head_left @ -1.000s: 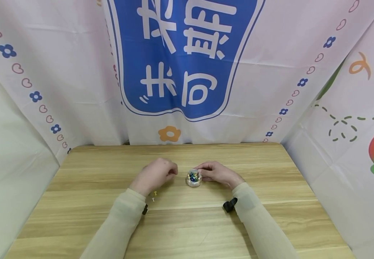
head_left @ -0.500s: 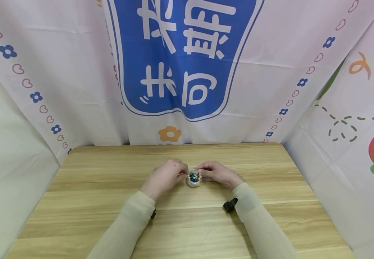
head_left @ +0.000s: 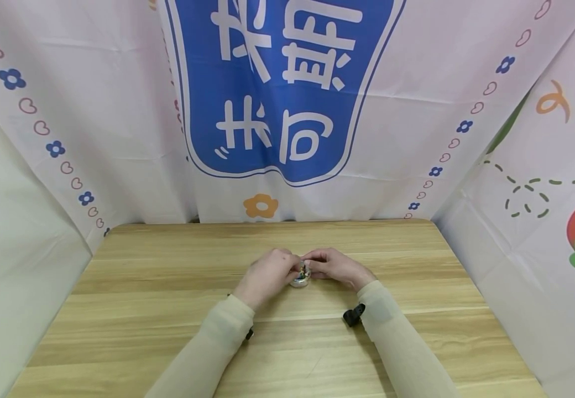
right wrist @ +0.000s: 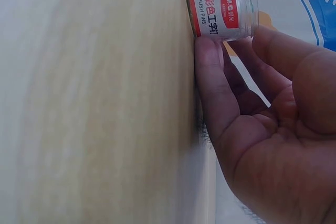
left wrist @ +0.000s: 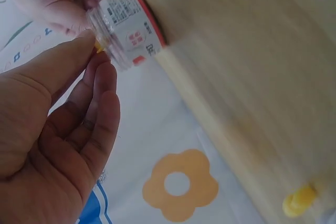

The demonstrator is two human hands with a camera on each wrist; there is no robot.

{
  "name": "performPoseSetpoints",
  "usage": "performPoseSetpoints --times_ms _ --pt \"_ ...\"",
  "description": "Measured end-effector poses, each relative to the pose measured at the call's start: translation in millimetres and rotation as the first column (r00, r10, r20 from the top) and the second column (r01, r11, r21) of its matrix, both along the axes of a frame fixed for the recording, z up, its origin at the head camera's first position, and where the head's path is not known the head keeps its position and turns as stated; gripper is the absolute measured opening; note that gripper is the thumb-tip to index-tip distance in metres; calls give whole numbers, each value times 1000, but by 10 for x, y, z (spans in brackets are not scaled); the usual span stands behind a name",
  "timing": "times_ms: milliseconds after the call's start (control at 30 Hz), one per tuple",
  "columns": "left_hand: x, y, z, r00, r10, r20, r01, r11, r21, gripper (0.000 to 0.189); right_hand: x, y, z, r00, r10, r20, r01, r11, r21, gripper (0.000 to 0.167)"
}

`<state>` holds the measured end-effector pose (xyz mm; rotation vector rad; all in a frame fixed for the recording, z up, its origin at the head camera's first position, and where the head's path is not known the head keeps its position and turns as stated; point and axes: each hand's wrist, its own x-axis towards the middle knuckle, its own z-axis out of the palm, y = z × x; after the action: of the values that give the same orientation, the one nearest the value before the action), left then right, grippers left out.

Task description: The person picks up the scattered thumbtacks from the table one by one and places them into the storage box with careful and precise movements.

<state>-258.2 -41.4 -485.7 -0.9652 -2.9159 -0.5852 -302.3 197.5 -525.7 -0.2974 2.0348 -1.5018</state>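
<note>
A small clear jar labelled push pins (right wrist: 223,6) stands upright on the wooden table, with several coloured push pins (head_left: 303,272) inside. My right hand (head_left: 339,268) holds the jar from its right side, fingers and thumb against wall and rim. At the jar's mouth is my left hand (head_left: 267,277), thumb and finger pinching a yellow push pin (left wrist: 98,46). Most of that pin is hidden by the fingertips. In the left wrist view, another yellow push pin (left wrist: 299,201) lies on the table, apart from the jar.
The wooden table (head_left: 168,265) runs back to a white printed curtain (head_left: 397,138). Similar cloth hangs at both sides. A black wrist camera (head_left: 353,315) sits at the right cuff.
My left hand has moved right, from beside the jar to its mouth. The left forearm now covers the spot where loose pins showed. My right hand and the jar stay put.
</note>
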Motion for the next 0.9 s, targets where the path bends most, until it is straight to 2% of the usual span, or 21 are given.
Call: performPoseSetpoints --times_ms 200,400,567,900 --pt "3 -13 -5 1000 3 12 -4 1000 31 5 -13 3 -12 1000 12 -11 -12 1000 -7 39" --pt "25 -165 43 999 22 34 -24 998 57 5 -13 -2 -9 999 24 -29 -24 1000 -10 39" --pt "31 -321 68 997 60 50 -62 998 23 6 -12 -3 -13 999 30 -30 -31 999 -26 38" --pt "63 -676 95 995 70 71 -66 996 -54 7 11 -22 12 1000 9 -19 -10 1000 -29 38"
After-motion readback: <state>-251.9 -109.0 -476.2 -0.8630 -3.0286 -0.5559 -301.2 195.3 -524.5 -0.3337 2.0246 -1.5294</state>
